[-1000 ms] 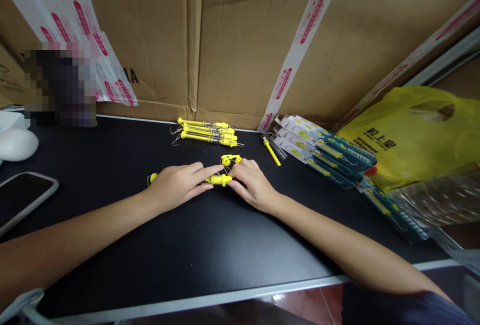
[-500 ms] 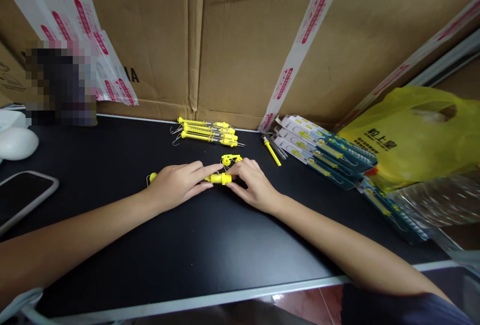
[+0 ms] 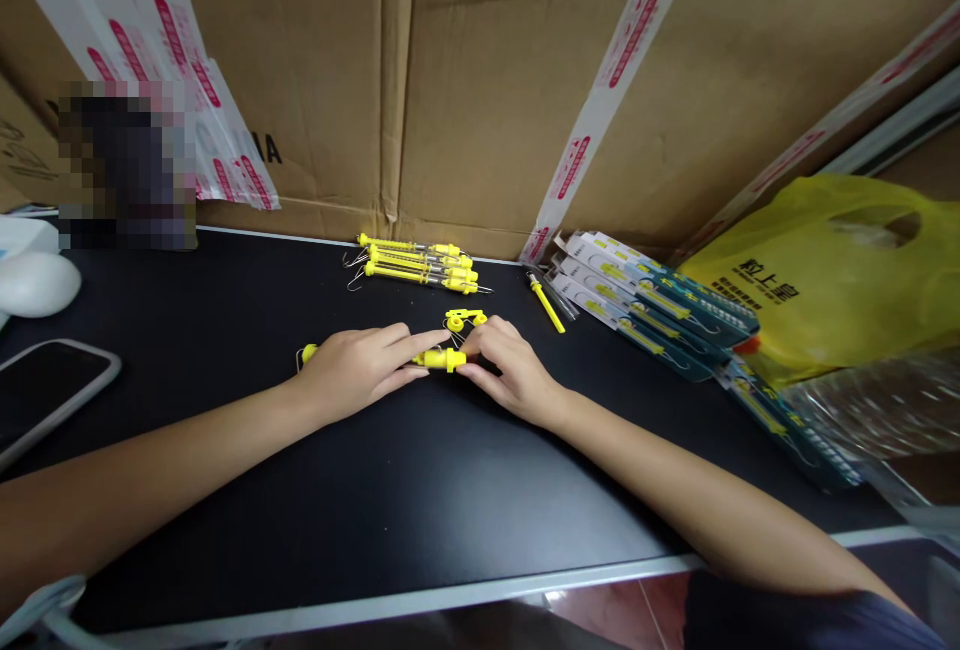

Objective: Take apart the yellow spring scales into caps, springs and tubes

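The fingers [image 3: 411,343] of the left hand [image 3: 346,368] curl over a yellow tube [image 3: 448,360], low on the tabletop [image 3: 390,490]; the right hand's [image 3: 517,378], slightly parted, pinch its end. Yellow parts [image 3: 455,324] lie just beyond, then similar tubes [image 3: 420,267], boxes [image 3: 645,300] rightward.

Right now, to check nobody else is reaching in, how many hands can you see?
2: the left hand over the yellow tool, and the right hand at that tool's right end. What the pixelated patch at back left hides can't be told.
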`<state>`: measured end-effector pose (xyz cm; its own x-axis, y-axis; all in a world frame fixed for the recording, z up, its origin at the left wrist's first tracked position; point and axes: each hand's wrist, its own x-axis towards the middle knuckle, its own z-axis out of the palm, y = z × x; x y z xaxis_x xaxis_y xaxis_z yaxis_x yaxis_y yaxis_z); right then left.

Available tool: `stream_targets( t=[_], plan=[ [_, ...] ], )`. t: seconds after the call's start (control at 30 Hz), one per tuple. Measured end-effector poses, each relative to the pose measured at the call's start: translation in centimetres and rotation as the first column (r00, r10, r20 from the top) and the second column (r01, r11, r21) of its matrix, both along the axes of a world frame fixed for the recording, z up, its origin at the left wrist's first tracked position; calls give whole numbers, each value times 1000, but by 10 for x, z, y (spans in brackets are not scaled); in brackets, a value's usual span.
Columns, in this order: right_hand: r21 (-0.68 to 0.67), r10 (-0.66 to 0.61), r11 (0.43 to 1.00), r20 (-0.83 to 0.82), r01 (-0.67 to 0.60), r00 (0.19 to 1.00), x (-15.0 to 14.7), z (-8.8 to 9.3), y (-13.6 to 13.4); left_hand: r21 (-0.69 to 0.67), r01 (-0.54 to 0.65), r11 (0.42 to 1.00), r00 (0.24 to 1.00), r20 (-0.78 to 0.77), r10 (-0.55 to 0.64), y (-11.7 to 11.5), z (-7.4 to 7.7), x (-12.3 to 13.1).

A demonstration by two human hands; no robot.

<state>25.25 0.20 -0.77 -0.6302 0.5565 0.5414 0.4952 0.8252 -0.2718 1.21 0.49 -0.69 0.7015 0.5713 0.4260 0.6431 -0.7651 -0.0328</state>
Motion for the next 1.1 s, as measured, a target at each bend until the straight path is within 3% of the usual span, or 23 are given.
stream_targets(
  t=[0.2,0.5,0.63,0.87,1.1],
  plan=[
    [64,69,996,-111,-62,991,0,-2,2,10,7,1000,1000,14,-8,-1,1,-2],
    [-13,-105,994,78,106,991,-1,5,-4,54,45,998,999,-20,-44,-2,3,0],
    [31,-71,997,120,68,990,-2,3,-3,54,61,997,998,-37,-59,-2,3,-1],
    [33,0,999,-28,1,1000,-1,-1,-1,18,2,1000,1000,1,-2,-1,1,0],
    [-31,-71,997,62,73,996,0,4,-2,12,22,1000,1000,4,-22,-1,1,-1]
  ],
)
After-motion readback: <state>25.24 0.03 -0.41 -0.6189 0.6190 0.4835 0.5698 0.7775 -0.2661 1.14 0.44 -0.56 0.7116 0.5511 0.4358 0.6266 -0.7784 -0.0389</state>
